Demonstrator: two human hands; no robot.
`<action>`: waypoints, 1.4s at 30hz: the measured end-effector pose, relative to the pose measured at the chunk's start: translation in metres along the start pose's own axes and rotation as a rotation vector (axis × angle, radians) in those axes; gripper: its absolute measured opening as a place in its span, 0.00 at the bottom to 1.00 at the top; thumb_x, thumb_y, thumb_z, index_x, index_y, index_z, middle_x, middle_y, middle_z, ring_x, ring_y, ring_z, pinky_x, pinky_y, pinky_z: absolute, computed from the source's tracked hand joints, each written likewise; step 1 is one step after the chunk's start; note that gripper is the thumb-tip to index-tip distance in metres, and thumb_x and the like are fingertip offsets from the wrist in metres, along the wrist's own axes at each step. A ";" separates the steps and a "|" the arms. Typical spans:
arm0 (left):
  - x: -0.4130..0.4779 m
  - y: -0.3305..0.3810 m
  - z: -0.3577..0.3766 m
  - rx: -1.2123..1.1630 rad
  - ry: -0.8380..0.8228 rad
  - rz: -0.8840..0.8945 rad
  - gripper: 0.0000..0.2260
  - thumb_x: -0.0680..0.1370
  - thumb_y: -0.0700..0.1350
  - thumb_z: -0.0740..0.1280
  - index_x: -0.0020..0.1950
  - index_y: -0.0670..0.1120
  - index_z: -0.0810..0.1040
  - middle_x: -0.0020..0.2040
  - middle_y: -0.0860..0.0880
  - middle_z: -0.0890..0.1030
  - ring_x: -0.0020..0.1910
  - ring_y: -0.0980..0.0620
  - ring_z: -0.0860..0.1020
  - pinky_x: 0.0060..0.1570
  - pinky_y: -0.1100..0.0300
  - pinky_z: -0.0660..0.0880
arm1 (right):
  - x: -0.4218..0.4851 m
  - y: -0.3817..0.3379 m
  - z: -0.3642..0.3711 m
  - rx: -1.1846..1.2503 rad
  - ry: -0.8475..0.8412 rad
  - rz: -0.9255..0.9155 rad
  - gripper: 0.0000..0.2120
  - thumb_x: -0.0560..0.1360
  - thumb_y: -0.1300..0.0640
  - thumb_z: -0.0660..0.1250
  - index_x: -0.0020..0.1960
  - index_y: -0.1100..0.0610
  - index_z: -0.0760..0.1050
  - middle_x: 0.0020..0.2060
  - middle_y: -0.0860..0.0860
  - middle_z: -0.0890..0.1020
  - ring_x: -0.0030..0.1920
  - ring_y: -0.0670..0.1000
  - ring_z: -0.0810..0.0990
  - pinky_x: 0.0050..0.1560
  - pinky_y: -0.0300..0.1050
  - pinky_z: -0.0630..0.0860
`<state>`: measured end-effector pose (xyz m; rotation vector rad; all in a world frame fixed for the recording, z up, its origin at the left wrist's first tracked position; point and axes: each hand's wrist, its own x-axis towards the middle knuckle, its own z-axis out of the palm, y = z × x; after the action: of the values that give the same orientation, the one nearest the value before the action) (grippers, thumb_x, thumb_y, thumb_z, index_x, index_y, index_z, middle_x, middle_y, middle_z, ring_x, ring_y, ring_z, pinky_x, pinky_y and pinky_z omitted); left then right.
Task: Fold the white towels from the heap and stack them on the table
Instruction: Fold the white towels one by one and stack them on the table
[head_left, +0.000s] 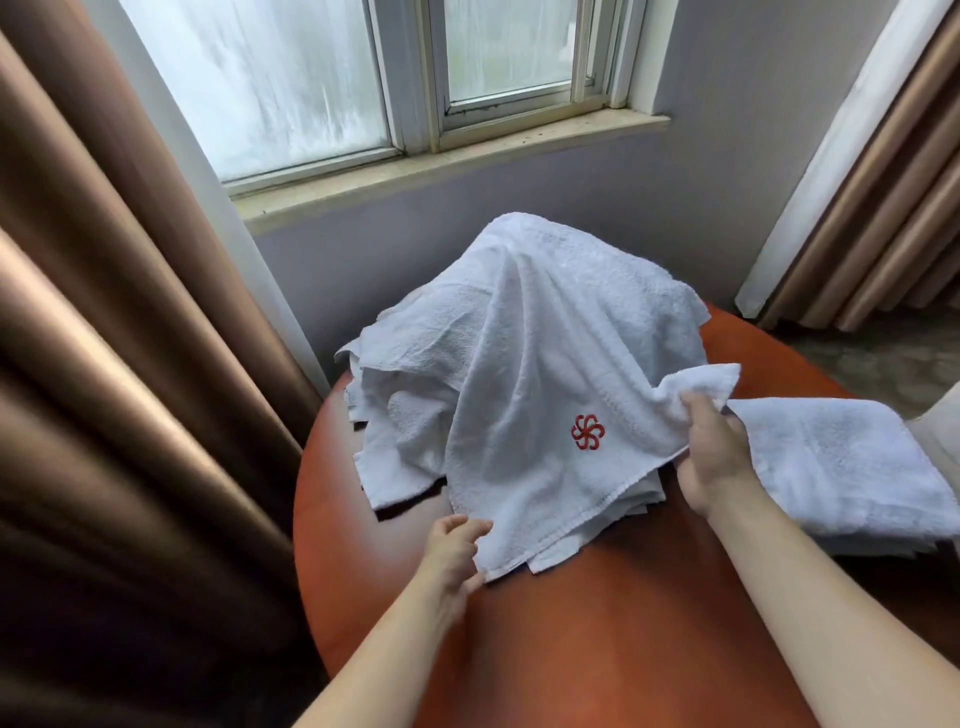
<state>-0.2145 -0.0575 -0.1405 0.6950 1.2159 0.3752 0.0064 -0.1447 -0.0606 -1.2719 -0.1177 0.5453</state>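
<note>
A heap of white towels (415, 374) rises at the far side of the round reddish-brown table (597, 623). Over it drapes a white towel with a red flower emblem (540, 395). My left hand (454, 556) pinches that towel's near left corner at the table surface. My right hand (709, 457) grips a bunched edge of the same towel on its right side, lifted a little above the table. Folded white towels (841, 462) lie in a flat stack on the table's right side, just beyond my right hand.
Brown curtains (93, 364) hang close on the left and at the far right (883, 208). A window with a stone sill (441, 161) is behind the table. A pale object (943, 421) shows at the right edge.
</note>
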 end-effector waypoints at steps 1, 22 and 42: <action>0.000 -0.004 0.001 0.026 0.017 0.003 0.15 0.75 0.35 0.67 0.59 0.46 0.68 0.47 0.51 0.73 0.44 0.55 0.71 0.46 0.56 0.70 | -0.003 0.002 0.001 -0.017 -0.008 -0.007 0.05 0.76 0.63 0.65 0.49 0.56 0.78 0.43 0.51 0.82 0.43 0.48 0.82 0.40 0.42 0.78; 0.037 -0.017 0.026 0.068 0.084 -0.020 0.14 0.72 0.42 0.69 0.57 0.39 0.77 0.49 0.43 0.82 0.39 0.47 0.78 0.32 0.60 0.72 | -0.002 -0.007 -0.020 0.178 0.024 0.325 0.15 0.80 0.52 0.62 0.61 0.60 0.77 0.54 0.57 0.83 0.49 0.54 0.85 0.37 0.47 0.81; -0.102 0.098 0.059 -0.065 -0.418 0.267 0.14 0.67 0.39 0.67 0.51 0.40 0.75 0.39 0.42 0.76 0.34 0.47 0.76 0.32 0.57 0.72 | -0.041 -0.076 0.037 -0.537 -0.372 -0.796 0.17 0.80 0.61 0.62 0.35 0.47 0.69 0.30 0.34 0.75 0.33 0.34 0.72 0.41 0.27 0.66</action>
<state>-0.1826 -0.0646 0.0091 0.8336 0.7144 0.4615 -0.0191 -0.1452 0.0299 -1.4857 -1.0907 0.0384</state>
